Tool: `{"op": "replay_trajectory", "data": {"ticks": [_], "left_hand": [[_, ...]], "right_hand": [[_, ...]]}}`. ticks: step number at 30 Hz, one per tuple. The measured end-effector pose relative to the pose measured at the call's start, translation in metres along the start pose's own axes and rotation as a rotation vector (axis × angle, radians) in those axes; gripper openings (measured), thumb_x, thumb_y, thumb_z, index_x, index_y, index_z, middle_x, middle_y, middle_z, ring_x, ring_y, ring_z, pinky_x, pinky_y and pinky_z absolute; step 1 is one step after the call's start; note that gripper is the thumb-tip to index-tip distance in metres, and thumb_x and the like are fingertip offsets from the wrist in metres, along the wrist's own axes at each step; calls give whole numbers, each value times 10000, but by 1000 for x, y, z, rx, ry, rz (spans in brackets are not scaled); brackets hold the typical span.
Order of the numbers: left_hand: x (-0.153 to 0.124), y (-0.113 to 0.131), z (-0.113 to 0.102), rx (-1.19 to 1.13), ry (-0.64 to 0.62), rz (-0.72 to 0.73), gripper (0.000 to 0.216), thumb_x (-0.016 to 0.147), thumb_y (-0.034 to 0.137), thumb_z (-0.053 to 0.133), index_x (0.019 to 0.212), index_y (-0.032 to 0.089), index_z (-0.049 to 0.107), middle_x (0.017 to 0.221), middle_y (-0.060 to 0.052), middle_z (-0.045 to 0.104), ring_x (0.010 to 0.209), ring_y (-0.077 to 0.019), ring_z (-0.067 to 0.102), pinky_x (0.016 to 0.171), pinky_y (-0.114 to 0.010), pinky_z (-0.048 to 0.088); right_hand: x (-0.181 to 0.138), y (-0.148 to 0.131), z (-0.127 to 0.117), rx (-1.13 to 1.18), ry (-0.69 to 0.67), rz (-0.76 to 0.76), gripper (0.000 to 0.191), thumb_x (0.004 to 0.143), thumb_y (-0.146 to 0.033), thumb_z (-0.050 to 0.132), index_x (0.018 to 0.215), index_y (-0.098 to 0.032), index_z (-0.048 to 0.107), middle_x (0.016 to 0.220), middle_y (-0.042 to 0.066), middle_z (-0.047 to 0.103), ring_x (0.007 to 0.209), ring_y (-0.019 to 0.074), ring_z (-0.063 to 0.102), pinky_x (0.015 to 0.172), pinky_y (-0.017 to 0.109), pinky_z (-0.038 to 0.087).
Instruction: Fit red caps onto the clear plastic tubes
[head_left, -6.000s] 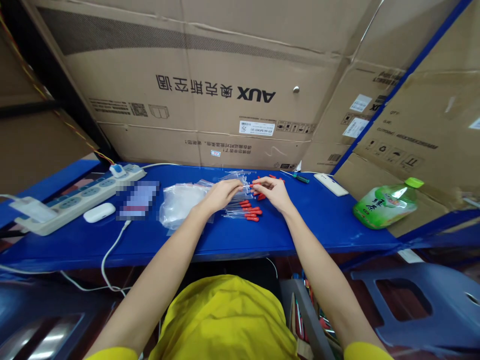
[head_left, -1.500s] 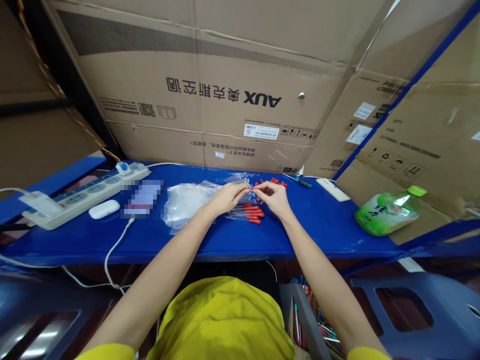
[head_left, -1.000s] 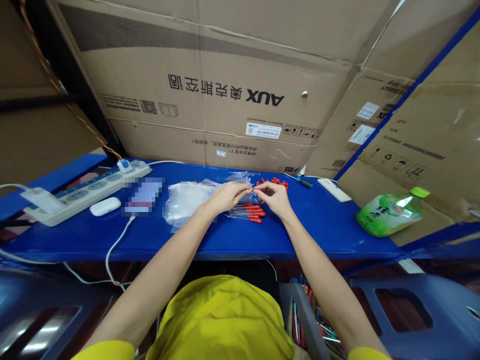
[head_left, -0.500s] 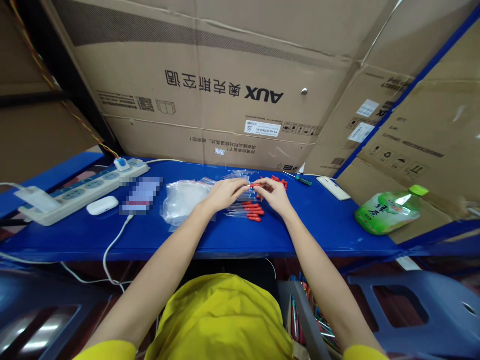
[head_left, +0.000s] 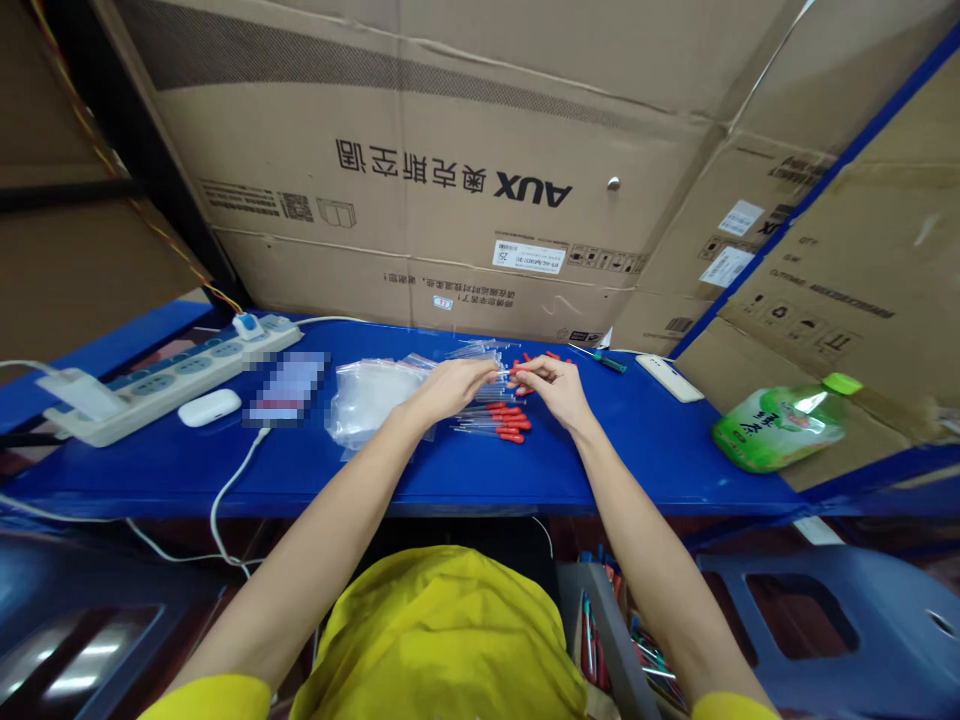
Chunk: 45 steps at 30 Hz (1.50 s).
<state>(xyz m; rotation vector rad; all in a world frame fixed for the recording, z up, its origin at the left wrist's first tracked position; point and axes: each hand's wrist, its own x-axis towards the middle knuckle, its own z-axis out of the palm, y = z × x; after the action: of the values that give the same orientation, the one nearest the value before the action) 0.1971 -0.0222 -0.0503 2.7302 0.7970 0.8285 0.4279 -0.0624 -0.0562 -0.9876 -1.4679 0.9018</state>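
My left hand [head_left: 452, 388] is closed in a pinch on a thin clear dropper tube, its end showing between the fingertips. Meeting it from the right, my right hand [head_left: 553, 388] pinches a small red rubber bulb [head_left: 514, 370] at the tube's end. The fingers hide how far the two are joined. Under and in front of the hands lie several droppers with red bulbs [head_left: 511, 424], side by side. Loose clear tubes [head_left: 478, 348] lie behind my left hand. More red bulbs [head_left: 553, 355] are scattered behind my right hand.
Clear plastic bags [head_left: 367, 400] lie left of the hands on the blue table [head_left: 637, 460]. Further left are a phone [head_left: 291, 388], a white case [head_left: 210, 407] and a power strip [head_left: 172, 378]. A green screwdriver [head_left: 609, 362], a white phone-like slab [head_left: 669, 378] and a green bottle [head_left: 780, 425] stand right.
My right fingers have shifted slightly and curled closer around the red bulb beside the left fingertips. The view has moved a little; the lying droppers look unchanged.
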Motion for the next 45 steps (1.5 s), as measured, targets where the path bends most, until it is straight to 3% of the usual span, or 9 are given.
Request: {"op": "replay_trajectory", "data": {"ticks": [26, 31, 36, 41, 45], "left_hand": [[1, 1, 4, -5, -15, 23, 398, 1136, 402, 346, 1023, 203, 671, 908, -55, 712, 827, -199, 660, 732, -281, 420], [1, 0, 6, 5, -21, -22, 394, 1127, 417, 371, 1053, 217, 701, 942, -53, 746, 860, -204, 682, 722, -274, 411], [0, 1, 1, 14, -50, -89, 361, 1091, 467, 465, 1072, 239, 744, 937, -34, 770, 827, -192, 680, 703, -266, 395], [-1, -1, -3, 2, -96, -86, 404, 1086, 477, 467, 974, 216, 755, 936, -41, 769, 839, -191, 677, 721, -271, 411], [-1, -8, 0, -3, -111, -55, 324, 1078, 358, 476, 1007, 202, 752, 996, -57, 765, 903, -193, 682, 764, -276, 440]], "right_hand": [[0, 8, 1, 3, -62, 18, 432, 748, -582, 876, 894, -196, 751, 828, 67, 808, 793, 246, 793, 773, 401, 664], [1, 5, -2, -112, -67, -4, 397, 789, -549, 845, 958, -197, 767, 810, 52, 785, 719, 215, 743, 714, 368, 629], [2, 8, -9, -238, -76, -35, 341, 812, -501, 818, 968, -199, 791, 907, 60, 793, 781, 205, 712, 745, 347, 587], [2, 12, -12, -314, -159, -46, 296, 805, -457, 822, 923, -189, 780, 836, 41, 757, 722, 182, 662, 686, 316, 523], [-1, 11, -10, -376, -261, -49, 269, 825, -443, 809, 909, -189, 782, 841, 36, 755, 739, 183, 657, 704, 315, 503]]}}
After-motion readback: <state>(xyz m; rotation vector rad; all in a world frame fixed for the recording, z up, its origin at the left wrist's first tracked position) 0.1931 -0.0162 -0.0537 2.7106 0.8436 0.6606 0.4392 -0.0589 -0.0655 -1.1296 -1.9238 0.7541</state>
